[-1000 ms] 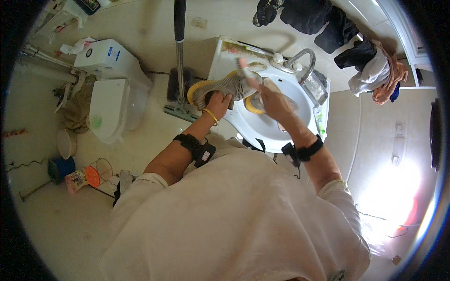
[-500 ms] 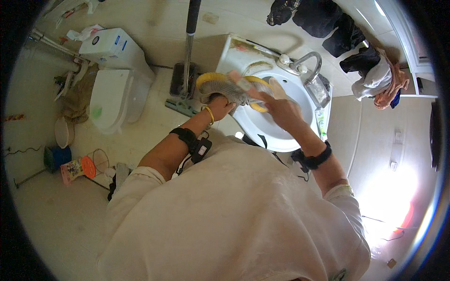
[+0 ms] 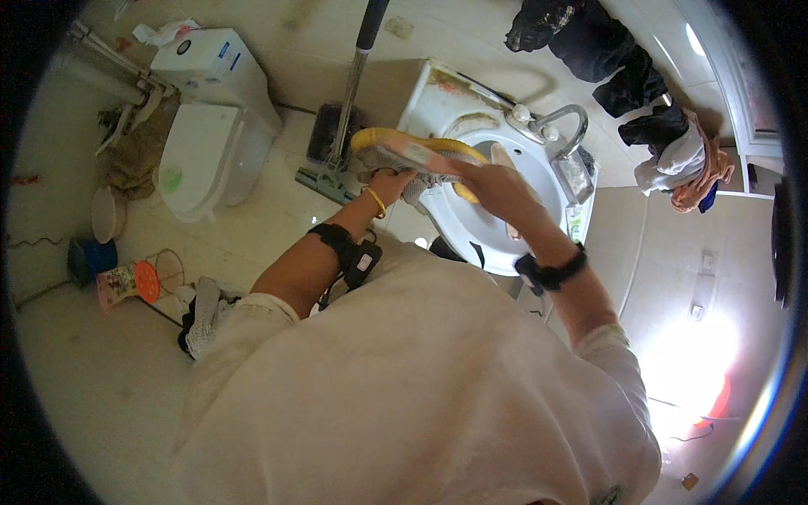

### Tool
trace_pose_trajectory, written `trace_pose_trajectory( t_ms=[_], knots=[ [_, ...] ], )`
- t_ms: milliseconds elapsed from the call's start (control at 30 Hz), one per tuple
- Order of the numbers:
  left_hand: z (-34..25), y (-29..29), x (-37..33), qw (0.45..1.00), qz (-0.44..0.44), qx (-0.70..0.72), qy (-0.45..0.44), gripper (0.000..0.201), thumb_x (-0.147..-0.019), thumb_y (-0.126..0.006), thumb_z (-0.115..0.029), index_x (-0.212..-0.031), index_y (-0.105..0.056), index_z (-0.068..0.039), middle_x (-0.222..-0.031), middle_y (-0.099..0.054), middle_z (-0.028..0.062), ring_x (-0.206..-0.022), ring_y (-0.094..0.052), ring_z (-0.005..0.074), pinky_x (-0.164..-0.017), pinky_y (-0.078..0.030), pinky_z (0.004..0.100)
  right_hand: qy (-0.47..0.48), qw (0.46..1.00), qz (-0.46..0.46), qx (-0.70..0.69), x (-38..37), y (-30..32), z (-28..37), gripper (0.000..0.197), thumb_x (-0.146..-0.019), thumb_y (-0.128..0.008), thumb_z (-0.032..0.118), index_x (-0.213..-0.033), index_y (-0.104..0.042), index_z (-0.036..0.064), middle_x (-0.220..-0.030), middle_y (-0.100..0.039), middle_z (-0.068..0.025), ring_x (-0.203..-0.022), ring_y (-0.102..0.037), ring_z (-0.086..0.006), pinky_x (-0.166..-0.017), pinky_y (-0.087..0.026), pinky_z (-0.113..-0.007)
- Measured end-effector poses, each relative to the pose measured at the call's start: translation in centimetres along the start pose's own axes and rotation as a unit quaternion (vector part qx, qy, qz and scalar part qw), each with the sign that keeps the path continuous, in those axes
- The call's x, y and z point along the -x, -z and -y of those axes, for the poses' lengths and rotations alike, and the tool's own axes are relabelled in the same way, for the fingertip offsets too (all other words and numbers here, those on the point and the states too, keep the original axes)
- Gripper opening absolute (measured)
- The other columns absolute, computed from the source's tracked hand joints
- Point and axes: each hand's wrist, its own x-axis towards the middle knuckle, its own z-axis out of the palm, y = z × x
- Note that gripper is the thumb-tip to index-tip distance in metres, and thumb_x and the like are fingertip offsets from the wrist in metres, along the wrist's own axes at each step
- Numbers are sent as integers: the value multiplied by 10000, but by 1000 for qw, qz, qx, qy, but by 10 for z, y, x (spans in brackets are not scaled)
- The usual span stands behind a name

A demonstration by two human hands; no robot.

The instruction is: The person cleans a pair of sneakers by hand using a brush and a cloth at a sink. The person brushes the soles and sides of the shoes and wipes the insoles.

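Observation:
My left hand [image 3: 391,183] is closed on a grey knit shoe [image 3: 383,139] with a yellow sole edge, tilted over the near left side of the white washbasin [image 3: 551,210]. In my right hand [image 3: 503,194] is a brush [image 3: 418,157] with a long pale pinkish back. The brush lies across the shoe, pointing left. Its bristles are hidden, and so are the fingers of my left hand under the shoe. Part of the shoe's yellow edge shows below my right hand.
A curved faucet [image 3: 568,114] rises at the basin's back right. To the left stand a long-handled dustpan [image 3: 328,135], a squeegee head [image 3: 324,185] and a white toilet [image 3: 198,156]. Dark clothes [image 3: 593,50] hang at the upper right. An orange-lidded container [image 3: 146,282] lies on the floor.
The brush has swung down and left, from slanting above the shoe to lying along it. The shoe has tilted, and my right hand has shifted slightly left.

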Motion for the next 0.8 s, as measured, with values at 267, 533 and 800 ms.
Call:
trace_pose_trajectory(
  t_ms=[267,533,800],
  knots=[
    [15,19,-3,996,82,11,-14,358,-905,-510,-244,-1197,-524,-38,-972,-615,199,-721,-596,257,-686,-482,360,-55,995,74,23,23,35,1,301,-900,-476,286,-1198,-514,270,-668,-610,-118,-633,-621,-282,-537,-467,-402],
    [-43,17,10,976,58,-208,-29,557,-811,-574,-450,-847,-604,105,-801,-612,271,-753,-602,363,-706,-465,398,3,999,-51,11,-39,-1,49,379,-884,-454,136,-1260,-468,179,-784,-656,-140,-669,-656,-278,-586,-525,-418],
    [4,15,-13,912,5,-339,-229,513,-855,-505,-444,-893,-579,62,-853,-599,253,-766,-578,383,-728,-448,442,-17,994,105,34,5,22,33,392,-876,-463,159,-1265,-411,178,-789,-653,-160,-691,-659,-296,-599,-525,-433]
  ],
)
